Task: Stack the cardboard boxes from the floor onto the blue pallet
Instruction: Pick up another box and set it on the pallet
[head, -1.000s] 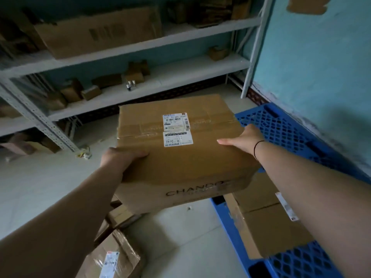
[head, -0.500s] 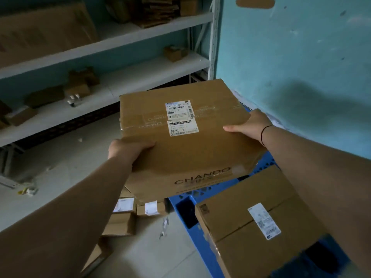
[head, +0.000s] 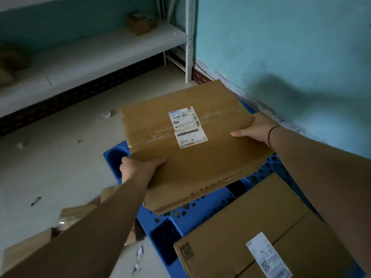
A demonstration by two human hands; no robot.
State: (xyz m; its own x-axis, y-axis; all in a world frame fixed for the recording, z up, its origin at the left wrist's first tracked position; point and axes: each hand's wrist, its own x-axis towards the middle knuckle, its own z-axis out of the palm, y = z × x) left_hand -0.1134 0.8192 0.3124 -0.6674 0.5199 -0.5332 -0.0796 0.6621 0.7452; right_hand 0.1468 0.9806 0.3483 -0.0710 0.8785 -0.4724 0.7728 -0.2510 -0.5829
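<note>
Brown labelled cardboard box [head: 192, 149], grip of both hands [head: 140, 169] [head: 255, 131] clamping its sides, could overhang the blue plastic pallet's [head: 202, 215] 9 o'clock edge and tip.

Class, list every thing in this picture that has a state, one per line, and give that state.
Held box: taped shut, gripped at both sides, over the pallet.
Left hand: grip closed on box's near left edge.
Right hand: grip closed on box's right edge.
Second box: resting on blue pallet, closed.

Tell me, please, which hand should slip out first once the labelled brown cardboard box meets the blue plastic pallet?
Probably the right hand: it rests on the labelled brown cardboard box's side edge, while the left hand wraps the lower corner over the blue plastic pallet.
</note>
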